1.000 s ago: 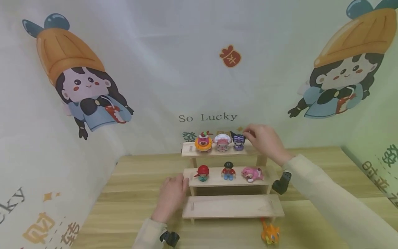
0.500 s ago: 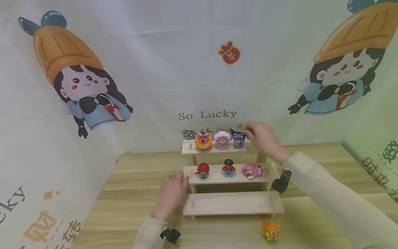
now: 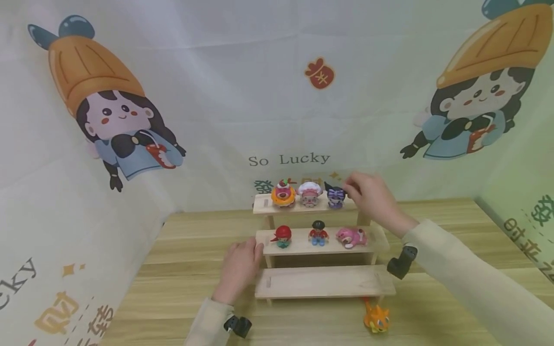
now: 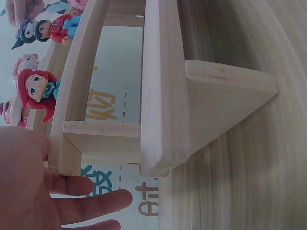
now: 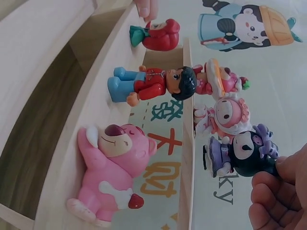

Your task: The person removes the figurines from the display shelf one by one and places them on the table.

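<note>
In the head view, my right hand point(image 3: 370, 197) pinches the dark ear of a black and purple figurine point(image 3: 335, 197) over the right part of the top shelf point(image 3: 261, 205). A thin gap shows in the right wrist view between this figurine's base and the shelf edge. To its left stand a white-bonneted pink figurine point(image 3: 309, 194) and a bear figurine point(image 3: 283, 194) in an orange ring. My left hand point(image 3: 239, 269) rests against the left end of the middle shelf point(image 3: 298, 247). Its fingers point(image 4: 93, 206) extend straight past that end in the left wrist view.
On the middle shelf sit a red-haired figurine point(image 3: 283, 236), a toy man in a red jacket point(image 3: 318, 234) and a lying pink bear point(image 3: 352, 238). The lowest shelf point(image 3: 322, 282) is bare. An orange toy point(image 3: 376, 318) lies on the wooden table point(image 3: 173, 288) before it.
My right hand has shifted slightly right, and the black and purple figurine has moved with it, away from the bonneted figurine. The left hand stays at the shelf end.
</note>
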A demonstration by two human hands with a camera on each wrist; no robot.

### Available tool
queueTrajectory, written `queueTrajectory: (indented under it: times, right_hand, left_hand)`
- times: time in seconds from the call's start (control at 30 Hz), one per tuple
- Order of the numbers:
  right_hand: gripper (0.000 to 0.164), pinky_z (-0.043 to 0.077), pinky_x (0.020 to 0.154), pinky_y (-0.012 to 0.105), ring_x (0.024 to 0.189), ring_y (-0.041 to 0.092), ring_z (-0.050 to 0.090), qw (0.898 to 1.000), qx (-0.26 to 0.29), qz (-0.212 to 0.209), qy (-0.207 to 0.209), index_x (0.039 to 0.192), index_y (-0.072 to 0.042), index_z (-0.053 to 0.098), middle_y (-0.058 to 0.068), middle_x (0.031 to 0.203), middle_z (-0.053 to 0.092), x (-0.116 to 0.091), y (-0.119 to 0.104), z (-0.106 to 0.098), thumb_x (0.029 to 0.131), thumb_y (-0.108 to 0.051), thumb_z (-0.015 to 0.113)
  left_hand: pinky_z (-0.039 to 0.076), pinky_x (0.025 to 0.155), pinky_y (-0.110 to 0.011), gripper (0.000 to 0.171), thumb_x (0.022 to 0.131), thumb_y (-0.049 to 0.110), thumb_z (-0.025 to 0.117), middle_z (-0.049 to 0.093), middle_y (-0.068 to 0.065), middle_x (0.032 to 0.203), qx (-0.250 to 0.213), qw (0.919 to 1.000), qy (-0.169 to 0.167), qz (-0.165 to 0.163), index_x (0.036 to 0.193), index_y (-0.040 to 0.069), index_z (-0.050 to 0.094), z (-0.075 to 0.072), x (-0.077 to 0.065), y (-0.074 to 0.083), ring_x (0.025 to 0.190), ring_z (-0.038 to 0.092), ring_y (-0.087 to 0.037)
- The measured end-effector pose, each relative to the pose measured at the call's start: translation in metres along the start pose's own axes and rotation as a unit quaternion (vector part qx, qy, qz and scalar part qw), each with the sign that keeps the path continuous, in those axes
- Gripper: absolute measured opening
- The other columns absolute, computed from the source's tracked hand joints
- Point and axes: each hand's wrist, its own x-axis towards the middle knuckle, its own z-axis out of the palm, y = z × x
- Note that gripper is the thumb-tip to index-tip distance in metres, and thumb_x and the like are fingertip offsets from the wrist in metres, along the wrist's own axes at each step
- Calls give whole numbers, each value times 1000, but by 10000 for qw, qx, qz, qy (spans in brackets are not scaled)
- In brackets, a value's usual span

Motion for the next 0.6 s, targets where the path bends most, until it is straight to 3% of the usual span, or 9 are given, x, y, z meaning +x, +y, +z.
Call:
queueTrajectory:
  times: [0.6]
  right_hand:
    - [4, 39, 51, 22, 55, 8, 44, 9996, 5, -259, -81, 86, -7, 64, 0, 70, 62, -55, -17, -4, 90, -8, 64]
  left_hand:
    - [40, 73, -38, 29, 100, 28, 43, 50, -2, 63, -26, 9998, -142, -97, 79, 10, 50, -2, 1, 3, 68, 51, -22]
